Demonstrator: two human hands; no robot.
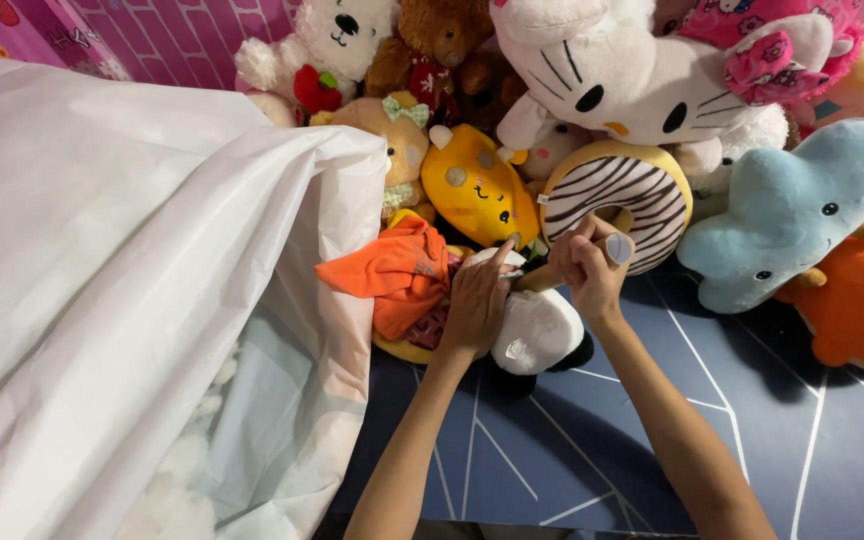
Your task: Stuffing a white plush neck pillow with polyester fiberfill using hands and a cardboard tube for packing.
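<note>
The left hand (474, 305) is pressing flat on a black-and-white plush toy (537, 325). The right hand (588, 268) is gripping a wooden stick (552, 276) pointing into that toy. A white plastic bag (122, 290) is lying open just beside them, with piled stuffed animals (612, 80) behind.

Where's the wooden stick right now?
Head view, centre: the wooden stick is gripped in the right hand, slanting down into the black-and-white plush under the left hand, below the striped donut plush.

Bright, even overhead light, soft shadows, sharp focus, slight wide-angle edge distortion.
</note>
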